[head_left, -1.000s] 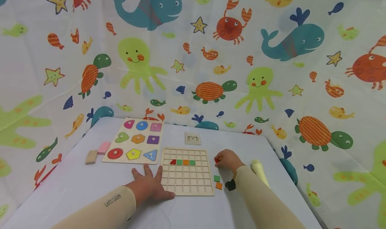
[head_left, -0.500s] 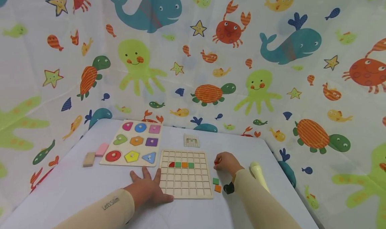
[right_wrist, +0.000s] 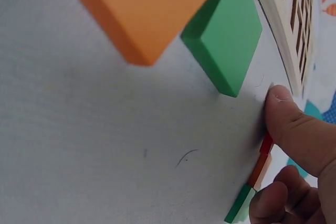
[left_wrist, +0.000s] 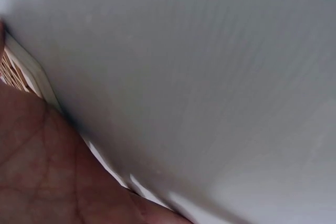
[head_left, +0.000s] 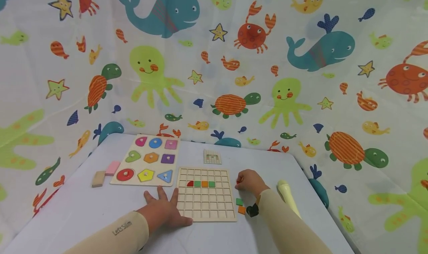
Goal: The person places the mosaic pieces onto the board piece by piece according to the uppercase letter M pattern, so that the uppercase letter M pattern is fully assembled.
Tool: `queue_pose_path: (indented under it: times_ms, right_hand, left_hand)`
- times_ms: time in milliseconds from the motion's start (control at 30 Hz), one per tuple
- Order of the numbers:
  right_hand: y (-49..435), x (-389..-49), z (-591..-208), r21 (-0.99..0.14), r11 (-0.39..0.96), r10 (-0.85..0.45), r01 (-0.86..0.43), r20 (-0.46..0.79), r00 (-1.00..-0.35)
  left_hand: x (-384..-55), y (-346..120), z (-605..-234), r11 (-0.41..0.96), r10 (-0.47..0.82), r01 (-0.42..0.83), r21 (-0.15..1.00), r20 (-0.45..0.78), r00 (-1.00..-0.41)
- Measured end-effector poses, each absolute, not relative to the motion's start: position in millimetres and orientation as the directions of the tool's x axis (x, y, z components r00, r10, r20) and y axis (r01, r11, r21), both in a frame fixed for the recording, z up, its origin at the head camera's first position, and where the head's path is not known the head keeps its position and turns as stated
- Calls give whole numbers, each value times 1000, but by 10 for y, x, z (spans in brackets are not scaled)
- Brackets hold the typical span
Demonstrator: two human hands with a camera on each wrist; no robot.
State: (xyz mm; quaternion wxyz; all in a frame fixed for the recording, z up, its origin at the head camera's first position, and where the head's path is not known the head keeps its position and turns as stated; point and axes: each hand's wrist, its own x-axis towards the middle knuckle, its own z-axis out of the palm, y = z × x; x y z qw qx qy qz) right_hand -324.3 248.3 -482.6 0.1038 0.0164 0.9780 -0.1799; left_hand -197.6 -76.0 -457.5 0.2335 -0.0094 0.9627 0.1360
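Observation:
My left hand rests with fingers spread along the left edge of a wooden grid board, its thumb by the front corner. A red quarter-round piece, two green squares and an orange square between them form a row in the grid. To the right of the board, my right hand pinches a small red piece, mostly covered by the thumb. Beside it in the right wrist view lie an orange tile and a green tile. The left wrist view shows mainly palm and tabletop.
Nearer me lie a loose green square and an orange square, next to a black object at the right wrist. A pattern card lies behind the grid. A shape puzzle, two blocks and a pale-yellow stick flank it.
My right hand has shifted slightly left, toward the board, with the red piece in its fingers. The left hand keeps its place; the head view has tilted a little.

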Motion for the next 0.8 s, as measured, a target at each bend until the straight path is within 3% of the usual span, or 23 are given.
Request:
queue_pose_path:
  times_ms: [800]
  right_hand:
    - [2414, -3188, -4824, -328, 941, 16, 83, -201, -979]
  left_hand:
    - [-2035, -772, -4658, 960, 40, -91, 265, -450, -892]
